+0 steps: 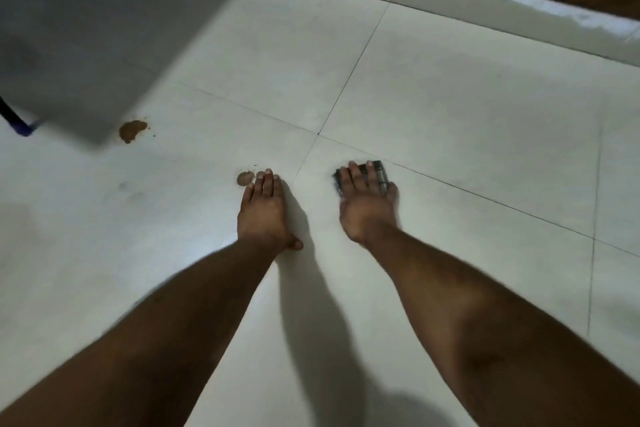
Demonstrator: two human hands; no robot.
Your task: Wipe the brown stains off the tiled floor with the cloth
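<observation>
From my feed I see both bare forearms reaching out over the tiled floor point(433, 87). The right hand point(367, 204) lies flat, fingers spread, pressing the cloth point(379, 173) onto the floor; only a dark, folded edge of the cloth peeks out past the fingertips, the rest hidden under the palm. The left hand point(263, 211) rests flat and empty, its grip wide, fingertips just beside a faint brown stain point(245, 178). A darker brown stain point(131, 130) sits further left, near the corner of a grey blurred slab point(86, 38) whose nature I cannot make out. A blue leg point(17, 123) pokes out at the left edge. Motion blur softens everything.
</observation>
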